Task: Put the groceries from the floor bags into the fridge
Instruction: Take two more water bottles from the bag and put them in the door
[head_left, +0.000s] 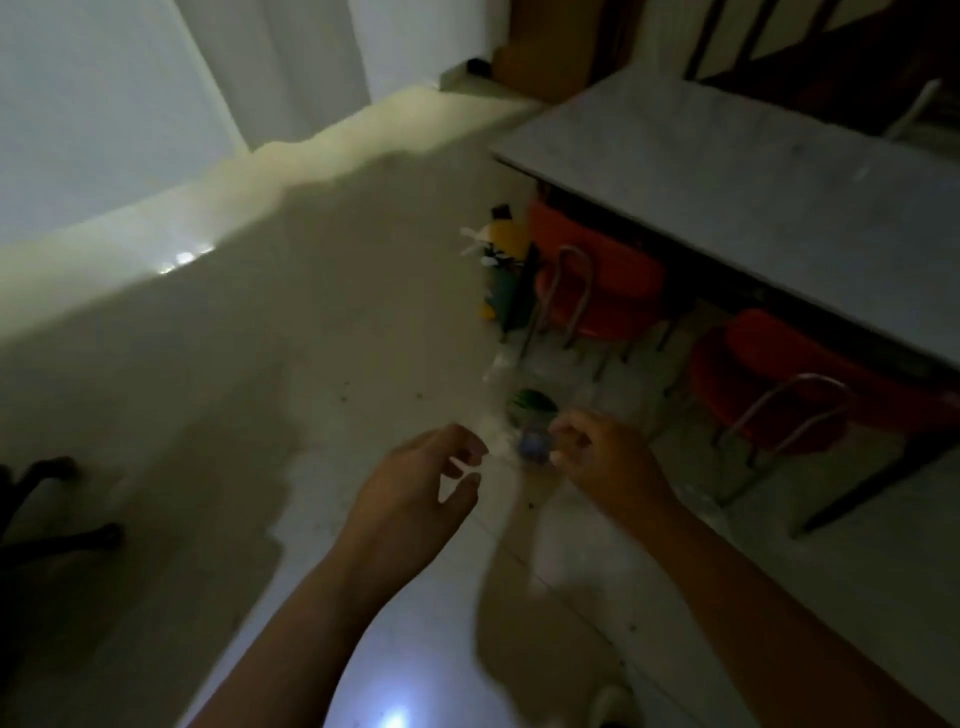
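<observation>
A clear plastic bag (524, 379) lies on the pale floor beside the table, with a green item (531, 401) and a small blue-capped thing (535, 447) inside. My right hand (602, 457) pinches the bag's near edge by the blue-capped thing. My left hand (421, 483) hovers just left of the bag, fingers apart and curled, holding nothing. Farther back stands a second bag (501, 270) with a yellow bottle (504, 234) and dark green packets. The white fridge (93, 114) fills the upper left. The picture is dim and blurred.
A grey-topped table (753, 197) runs along the right, with two red chairs (597, 280) (810, 379) pushed under it. Black chair-base legs (47, 514) show at the left edge. The floor between fridge and table is bare tile.
</observation>
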